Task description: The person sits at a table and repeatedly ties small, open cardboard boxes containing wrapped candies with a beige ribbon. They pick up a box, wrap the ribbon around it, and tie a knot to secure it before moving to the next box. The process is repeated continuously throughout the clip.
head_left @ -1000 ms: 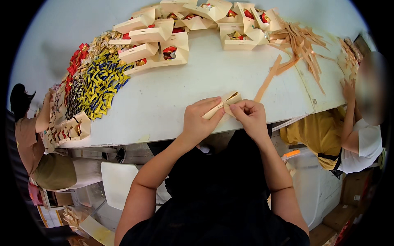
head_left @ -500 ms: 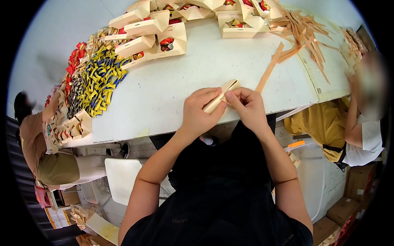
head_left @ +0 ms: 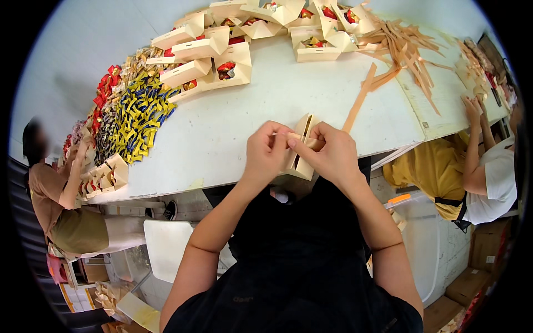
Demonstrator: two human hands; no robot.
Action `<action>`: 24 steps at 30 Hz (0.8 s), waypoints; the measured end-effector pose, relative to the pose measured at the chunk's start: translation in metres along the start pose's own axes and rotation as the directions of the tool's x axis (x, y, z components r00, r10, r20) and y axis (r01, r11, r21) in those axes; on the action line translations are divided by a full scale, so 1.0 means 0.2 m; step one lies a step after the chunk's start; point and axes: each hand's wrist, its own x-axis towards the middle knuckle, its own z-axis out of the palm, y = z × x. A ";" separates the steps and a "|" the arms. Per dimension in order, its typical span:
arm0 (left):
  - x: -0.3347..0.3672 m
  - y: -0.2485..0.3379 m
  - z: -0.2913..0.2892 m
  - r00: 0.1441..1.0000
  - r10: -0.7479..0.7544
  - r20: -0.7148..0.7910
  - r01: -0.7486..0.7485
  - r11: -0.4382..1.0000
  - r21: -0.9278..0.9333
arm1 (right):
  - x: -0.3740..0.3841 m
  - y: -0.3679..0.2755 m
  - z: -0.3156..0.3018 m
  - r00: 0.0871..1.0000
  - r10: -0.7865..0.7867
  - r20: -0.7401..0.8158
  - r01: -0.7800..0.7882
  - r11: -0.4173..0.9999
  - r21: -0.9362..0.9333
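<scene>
A slim cream carton (head_left: 300, 168) is standing at the surface's (head_left: 216, 139) six o'clock edge, with a loose tan strip (head_left: 361, 94) lying toward its one-to-two o'clock. Left hand (head_left: 266, 152) at nine o'clock and right hand (head_left: 336, 150) at three are clamping in on its middle, though whether the left fingertips are gripping panel or band I cannot tell. Being apparently folded card, it is probably handling light, stiff along its creases but easily dented, so pinching its long sides gently is looking safest.
</scene>
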 end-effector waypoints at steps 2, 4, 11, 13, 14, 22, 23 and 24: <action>0.04 -0.03 -0.07 0.997 -0.043 -0.069 0.037 0.996 -0.085 | 0.02 -0.02 -0.03 1.000 0.011 0.019 -0.010 0.996 -0.084; 0.08 -0.04 -0.23 0.973 -0.093 -0.211 0.076 0.993 -0.087 | 0.04 -0.01 -0.04 0.998 0.012 0.061 -0.003 0.991 -0.131; -0.05 0.03 -0.48 0.821 0.250 -0.513 -0.026 0.915 0.403 | 0.02 0.03 0.02 1.000 -0.015 -0.019 0.015 1.000 0.009; -0.20 0.07 -0.43 0.929 0.183 -0.320 -0.005 0.873 0.487 | 0.01 0.02 0.02 1.000 0.008 -0.009 -0.007 1.000 0.025; -0.24 0.08 -0.36 0.982 0.051 -0.184 0.033 0.904 0.426 | 0.00 0.03 0.03 1.000 0.018 -0.017 -0.017 0.999 0.042; -0.06 0.11 -0.04 0.913 -0.383 0.138 0.389 0.921 -0.015 | -0.02 0.02 0.06 0.998 0.005 -0.070 -0.005 1.000 0.008; -0.04 0.09 -0.01 0.946 -0.310 0.097 0.319 0.943 -0.094 | -0.01 0.01 0.05 0.998 0.013 -0.068 -0.012 1.000 0.013; -0.02 0.04 0.02 0.969 -0.242 0.047 0.246 0.954 -0.169 | 0.00 0.00 0.04 0.999 0.010 -0.048 -0.009 1.000 0.014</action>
